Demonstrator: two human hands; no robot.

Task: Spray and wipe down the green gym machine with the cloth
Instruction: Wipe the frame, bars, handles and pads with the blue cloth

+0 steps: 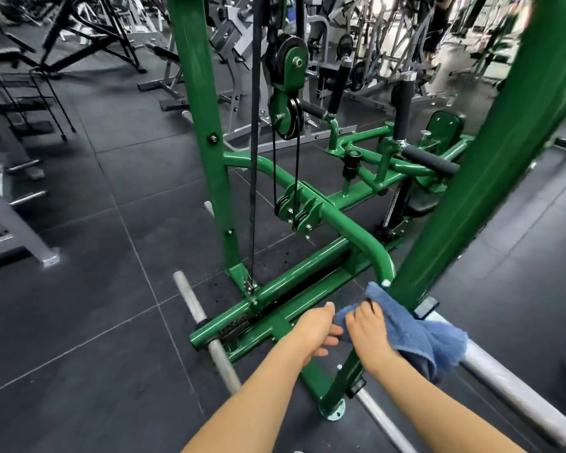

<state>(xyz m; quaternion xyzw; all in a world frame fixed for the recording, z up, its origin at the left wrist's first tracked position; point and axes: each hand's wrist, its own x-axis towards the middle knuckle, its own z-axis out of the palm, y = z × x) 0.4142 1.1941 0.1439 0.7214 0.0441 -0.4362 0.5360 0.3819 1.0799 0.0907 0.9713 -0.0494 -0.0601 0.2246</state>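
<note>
In the head view, both bare forearms reach forward and down toward the base of the green machine (337, 220). The right hand (368, 328) grips a blue cloth (415, 335), its fingers curled into the folds near the cloth's left edge. The cloth is pressed against the foot of a slanted green post (471, 178), which rises up and to the right from just beyond the right hand; the cloth's upper corner touches the post where a curved green tube (381, 259) bends down to meet it, and its loose end hangs down to the right of the wrist. The left hand (317, 331) sits just to the left of the right hand, its fingertips reaching the near edge of the cloth, with the fingers partly curled; whether it really pinches the cloth cannot be told.

Beyond the left hand runs a low green bar (294, 279) of the machine's base, and to its left a bare metal rod (196, 308) sticks out across the dark floor tiles (95, 289). A second, thicker metal rod (517, 387) lies to the right of the right hand, below the hanging cloth. Farther ahead of both hands, an upright green post (206, 119) carries black cables (254, 158) and pulleys (286, 76), and black foam grips (432, 161) sit on the machine's far end.
</note>
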